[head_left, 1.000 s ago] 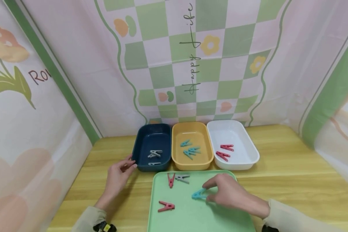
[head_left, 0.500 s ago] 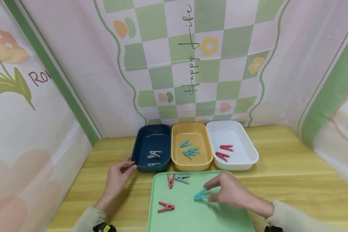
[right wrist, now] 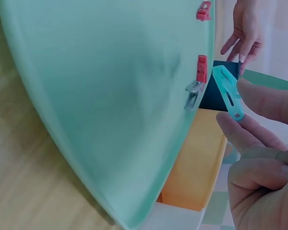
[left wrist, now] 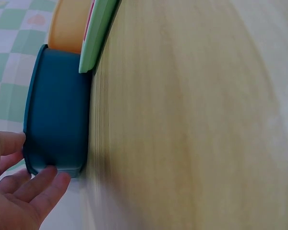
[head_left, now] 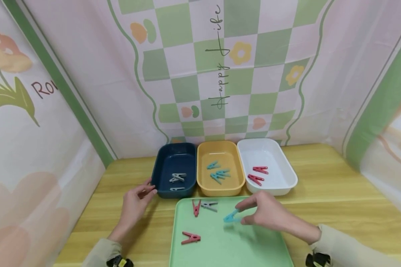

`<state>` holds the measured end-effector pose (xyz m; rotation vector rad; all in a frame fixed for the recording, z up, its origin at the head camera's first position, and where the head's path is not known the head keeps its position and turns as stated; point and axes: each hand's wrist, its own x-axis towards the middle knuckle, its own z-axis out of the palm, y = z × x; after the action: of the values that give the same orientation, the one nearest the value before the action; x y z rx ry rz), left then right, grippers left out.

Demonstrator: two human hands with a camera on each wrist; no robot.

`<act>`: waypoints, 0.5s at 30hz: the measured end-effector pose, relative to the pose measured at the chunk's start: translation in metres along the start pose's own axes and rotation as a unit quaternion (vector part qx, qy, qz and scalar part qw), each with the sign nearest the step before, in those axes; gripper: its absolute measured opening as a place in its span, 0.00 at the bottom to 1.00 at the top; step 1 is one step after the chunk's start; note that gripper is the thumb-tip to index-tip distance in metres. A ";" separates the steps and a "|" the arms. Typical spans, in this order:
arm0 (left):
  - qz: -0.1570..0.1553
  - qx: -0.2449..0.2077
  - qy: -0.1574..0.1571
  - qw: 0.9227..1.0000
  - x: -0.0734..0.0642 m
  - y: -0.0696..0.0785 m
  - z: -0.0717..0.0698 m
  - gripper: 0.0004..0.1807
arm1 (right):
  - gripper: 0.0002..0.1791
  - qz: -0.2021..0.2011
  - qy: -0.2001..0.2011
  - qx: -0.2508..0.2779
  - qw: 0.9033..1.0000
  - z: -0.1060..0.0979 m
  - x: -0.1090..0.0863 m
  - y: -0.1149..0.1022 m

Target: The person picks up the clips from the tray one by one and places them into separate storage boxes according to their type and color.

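Head view, right fingers (head_left: 248, 202) pinching blue clothespin (head_left: 230, 218) above green tray (head_left: 227, 246), left fingers (head_left: 145, 188) spread, seemingly touching navy bin (head_left: 176, 161)

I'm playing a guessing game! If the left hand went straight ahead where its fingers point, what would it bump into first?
The dark blue box, most likely straight away: the left hand seems to be touching its near left corner, on the outside.
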<state>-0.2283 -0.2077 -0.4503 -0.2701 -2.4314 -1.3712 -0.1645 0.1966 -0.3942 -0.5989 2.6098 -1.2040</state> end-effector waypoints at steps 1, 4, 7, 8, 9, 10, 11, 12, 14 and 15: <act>0.000 0.000 0.000 1.000 0.000 0.000 0.000 0.09 | 0.19 0.000 0.002 -0.001 1.000 -0.001 0.000 -0.001; -0.001 -0.001 -0.001 1.000 0.000 0.000 0.000 0.09 | 0.19 0.004 0.011 -0.003 1.000 -0.003 0.001 -0.003; -0.004 -0.002 -0.001 1.000 0.000 0.000 0.000 0.09 | 0.20 0.011 0.023 -0.011 1.000 -0.006 0.001 -0.005; -0.004 -0.002 0.000 1.000 0.000 0.000 0.000 0.09 | 0.20 0.012 0.025 -0.011 1.000 -0.007 0.002 -0.006; -0.004 -0.003 0.002 1.000 0.000 0.000 0.000 0.09 | 0.20 0.014 0.027 -0.012 0.999 -0.008 0.002 -0.007; -0.003 -0.004 0.003 1.000 0.001 0.000 0.000 0.09 | 0.20 0.013 0.028 -0.010 0.999 -0.009 0.002 -0.008; -0.004 -0.004 0.005 1.000 0.001 -0.001 0.000 0.09 | 0.20 0.011 0.031 -0.009 0.999 -0.011 0.003 -0.009; -0.003 -0.005 0.006 1.000 0.001 -0.001 0.001 0.09 | 0.20 0.012 0.034 -0.008 0.999 -0.012 0.003 -0.010; -0.002 -0.006 0.007 1.000 0.001 -0.001 0.001 0.09 | 0.20 0.014 0.038 -0.005 0.999 -0.015 0.005 -0.011; -0.001 -0.006 0.007 1.000 0.001 -0.001 0.001 0.09 | 0.19 0.016 0.042 -0.007 0.999 -0.017 0.005 -0.012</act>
<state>-0.2298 -0.2073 -0.4509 -0.2602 -2.4138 -1.3857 -0.1717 0.1982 -0.3741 -0.5165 2.6884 -1.2272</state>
